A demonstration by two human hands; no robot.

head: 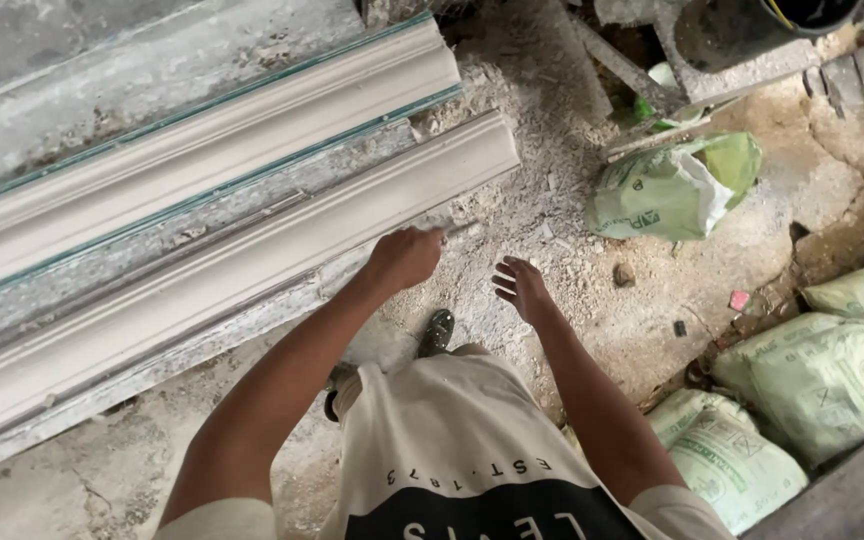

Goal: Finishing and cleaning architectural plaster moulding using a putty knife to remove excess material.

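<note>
The person is standing over a dusty floor [592,300], looking down past a pale shirt, with one shoe [438,332] showing below. The left hand [407,256] is curling shut around a thin, pale tool [457,231] whose tip is sticking out toward the right; the grip is closed on it, though I cannot tell what kind of tool it is. That hand is sitting right at the lower edge of the near moulding [252,262], a long white plaster strip that is lying on a grey, crusted surface [152,245] and running diagonally from lower left to upper right. A second moulding [202,150] is lying parallel above it, edged by thin greenish lines.

The right hand [522,288] is hanging open just beside the left, fingers spread and slack, gripping nothing and hovering over the floor.

As for containers: a crumpled green-and-white sack [672,188] is lying on its side near the top, its mouth folded over, so its contents are hidden. More pale green sacks [832,375] are lying stacked at the right edge, looking full and closed, with another one [732,465] lying lower down near the person's right arm. A dark bucket [752,25] is standing at the upper right; only part of its rim is showing, and I cannot see what is inside.
</note>
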